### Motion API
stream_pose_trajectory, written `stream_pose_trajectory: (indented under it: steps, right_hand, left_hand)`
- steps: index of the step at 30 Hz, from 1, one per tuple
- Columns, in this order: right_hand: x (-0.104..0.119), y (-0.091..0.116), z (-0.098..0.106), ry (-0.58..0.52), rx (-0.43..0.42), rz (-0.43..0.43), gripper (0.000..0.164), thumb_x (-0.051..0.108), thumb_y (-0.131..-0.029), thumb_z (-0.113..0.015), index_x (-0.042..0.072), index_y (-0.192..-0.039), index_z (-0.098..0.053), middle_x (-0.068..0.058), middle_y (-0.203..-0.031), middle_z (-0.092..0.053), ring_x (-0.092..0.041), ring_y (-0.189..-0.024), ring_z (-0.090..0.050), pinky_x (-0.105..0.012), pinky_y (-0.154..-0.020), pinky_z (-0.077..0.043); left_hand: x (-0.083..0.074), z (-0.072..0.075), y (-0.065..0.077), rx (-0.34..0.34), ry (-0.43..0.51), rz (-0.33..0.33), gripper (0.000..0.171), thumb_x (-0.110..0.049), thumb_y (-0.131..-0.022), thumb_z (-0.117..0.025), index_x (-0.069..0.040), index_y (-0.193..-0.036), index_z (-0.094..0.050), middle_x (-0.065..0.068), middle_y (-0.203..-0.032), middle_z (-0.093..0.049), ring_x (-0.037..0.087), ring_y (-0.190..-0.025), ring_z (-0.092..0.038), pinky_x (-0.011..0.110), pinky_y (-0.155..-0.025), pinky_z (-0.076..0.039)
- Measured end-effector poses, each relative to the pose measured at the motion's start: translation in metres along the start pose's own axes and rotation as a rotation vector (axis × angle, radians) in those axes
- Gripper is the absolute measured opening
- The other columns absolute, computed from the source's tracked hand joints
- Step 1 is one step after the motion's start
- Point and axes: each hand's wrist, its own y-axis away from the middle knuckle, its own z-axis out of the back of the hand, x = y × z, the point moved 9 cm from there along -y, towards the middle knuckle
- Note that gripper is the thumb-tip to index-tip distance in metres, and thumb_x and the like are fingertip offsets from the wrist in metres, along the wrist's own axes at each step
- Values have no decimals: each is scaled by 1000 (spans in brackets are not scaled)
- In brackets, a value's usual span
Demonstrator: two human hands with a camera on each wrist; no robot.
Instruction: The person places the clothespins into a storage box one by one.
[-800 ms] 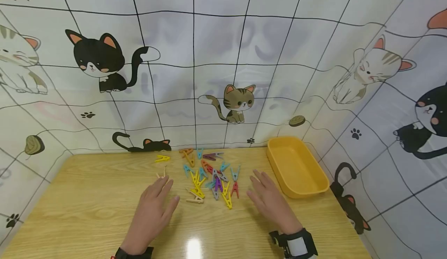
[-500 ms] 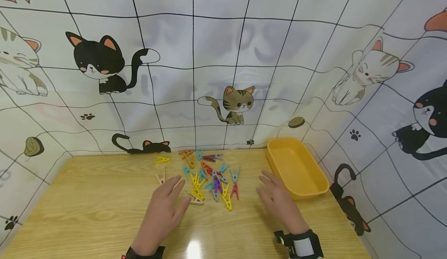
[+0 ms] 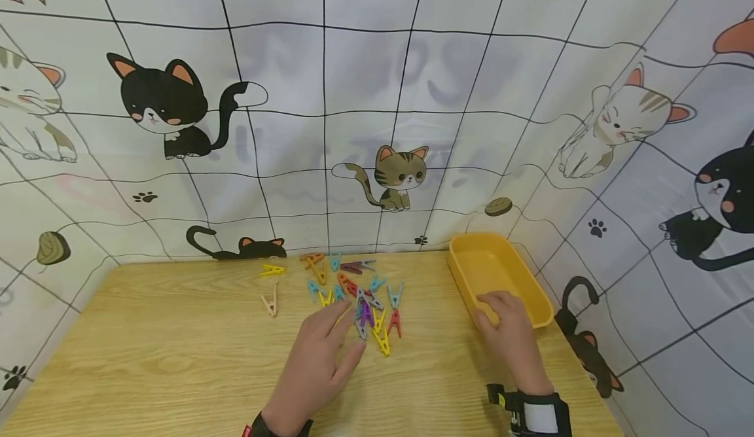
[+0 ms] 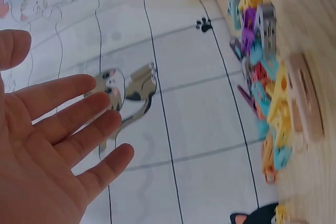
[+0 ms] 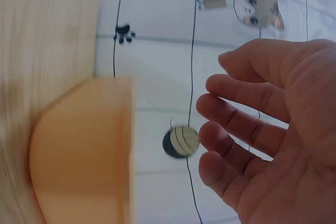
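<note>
Small clothespins (image 3: 366, 313) in yellow, red, blue, purple, grey and orange lie in a loose heap on the wooden table. My left hand (image 3: 321, 358) hovers at the near left side of the heap, fingers extended, and hides part of it; in the left wrist view the palm (image 4: 42, 145) holds nothing. My right hand (image 3: 511, 335) is over the near left rim of the yellow plastic basin (image 3: 544, 306). Its fingers are loosely bent and hold nothing in the right wrist view, where the basin wall (image 5: 84, 156) shows beside them.
A beige clothespin (image 3: 271, 301) and a yellow clothespin (image 3: 273, 270) lie apart, left of the heap. Behind and to the right of the table (image 3: 147, 358) hangs a white curtain (image 3: 283, 142) with printed cats.
My left hand has moved right, from beside the beige clothespin to the heap's near side. The right hand has moved right, from beside the heap to over the basin's edge.
</note>
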Motion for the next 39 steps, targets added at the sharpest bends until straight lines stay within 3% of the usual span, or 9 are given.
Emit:
stream_pose_trajectory:
  steps: [7,12,18,24,33,39]
  right_hand:
    - [-33,6,15,60,76,-150,23,4,-91,-71,-3,-112,-74,-20,-110,-67,-32,-88,-62,-46,-71,-54]
    - [-53,10,20,79,142,-225,24,4,-92,-66,-6,-114,-72,-25,-114,-65,-31,-81,-64,-43,-67,-53]
    - [-72,16,16,99,250,-309,28,10,-96,-63,-7,-117,-71,-28,-118,-64,-41,-91,-71,-51,-72,-58]
    - [-87,19,8,116,349,-402,29,14,-96,-63,-7,-113,-73,-28,-114,-69,-38,-92,-69,-54,-78,-56]
    - [-88,18,3,135,373,-400,21,13,-93,-64,-3,-98,-77,-15,-94,-73,-27,-83,-63,-43,-71,-50]
    - [-77,16,1,126,384,-373,20,13,-94,-67,-4,-100,-77,-18,-98,-73,-30,-89,-65,-52,-80,-52]
  left_hand:
    - [-12,-26,1,29,4,-61,48,-32,-98,-71,-6,-138,-65,10,-149,-56,27,-138,-52,47,-113,-40]
    - [-16,-41,3,78,-11,-79,50,-41,-104,-60,-7,-140,-63,10,-148,-57,26,-138,-52,50,-112,-41]
    - [-19,-51,4,100,-14,-109,51,-44,-107,-54,-9,-143,-61,7,-149,-57,26,-137,-52,50,-111,-42]
    - [-19,-59,6,124,-73,-124,53,-46,-107,-51,-10,-145,-60,7,-149,-57,27,-136,-53,50,-108,-44]
    - [-14,-65,7,168,-133,-103,52,-48,-107,-51,-10,-141,-62,9,-147,-58,27,-135,-53,50,-108,-44]
    - [-7,-67,7,201,-147,-52,51,-44,-104,-58,-9,-141,-62,12,-146,-58,29,-136,-53,54,-109,-43]
